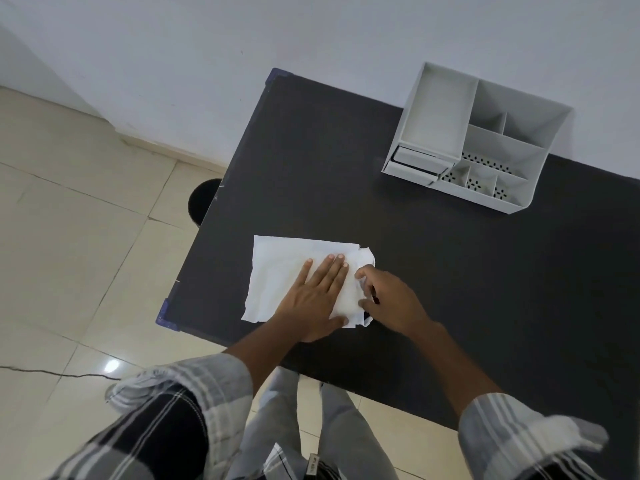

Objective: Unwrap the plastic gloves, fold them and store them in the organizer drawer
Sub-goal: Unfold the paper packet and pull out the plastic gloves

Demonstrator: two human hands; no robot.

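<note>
The white plastic gloves (pixel 277 271) lie flat as a folded sheet near the front left of the dark table (pixel 433 271). My left hand (pixel 315 299) presses palm-down on the sheet's right half, fingers spread. My right hand (pixel 391 299) pinches the crumpled right edge of the gloves between thumb and fingers. The grey organizer (pixel 478 136) stands at the table's far right against the wall, its small drawer (pixel 415 162) at the lower left corner slightly pulled out.
A black round bin (pixel 202 200) stands on the tiled floor beside the table's left edge. The white wall runs behind the table. My legs are close to the front edge.
</note>
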